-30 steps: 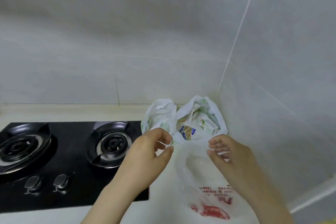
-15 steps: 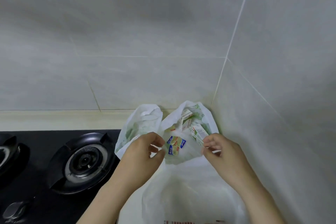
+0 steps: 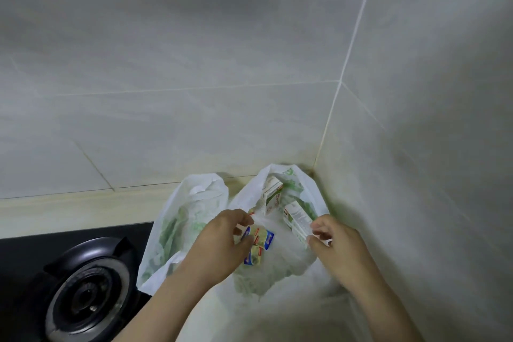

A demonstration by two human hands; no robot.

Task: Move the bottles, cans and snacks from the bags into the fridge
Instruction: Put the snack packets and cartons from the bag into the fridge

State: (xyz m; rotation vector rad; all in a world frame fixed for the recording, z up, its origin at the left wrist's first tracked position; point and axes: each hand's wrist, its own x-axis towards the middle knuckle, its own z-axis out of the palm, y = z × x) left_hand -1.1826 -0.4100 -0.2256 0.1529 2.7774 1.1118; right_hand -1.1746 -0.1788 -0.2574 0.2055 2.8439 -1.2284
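Two white plastic bags stand in the counter's corner. The right bag [image 3: 311, 189] gapes and shows white-and-green cartons [image 3: 296, 221] and small blue-and-yellow packets [image 3: 262, 240]. The left bag [image 3: 177, 230] with green print sits beside it. A third, thin translucent bag [image 3: 277, 300] lies in front of them. My left hand [image 3: 222, 244] pinches plastic at the left side of the open bag's mouth. My right hand [image 3: 338, 253] pinches plastic at the right side, next to a carton. I cannot tell which bag's plastic each hand holds. No fridge is in view.
A black gas hob with a round burner [image 3: 86, 294] lies at the lower left, touching the left bag. Grey tiled walls [image 3: 249, 64] meet in a corner directly behind the bags. A pale counter ledge [image 3: 69, 205] runs along the back wall.
The view swung right and closer to the bags, so only one burner shows. Both hands moved forward from the front bag to the open bag's mouth and closed on plastic.
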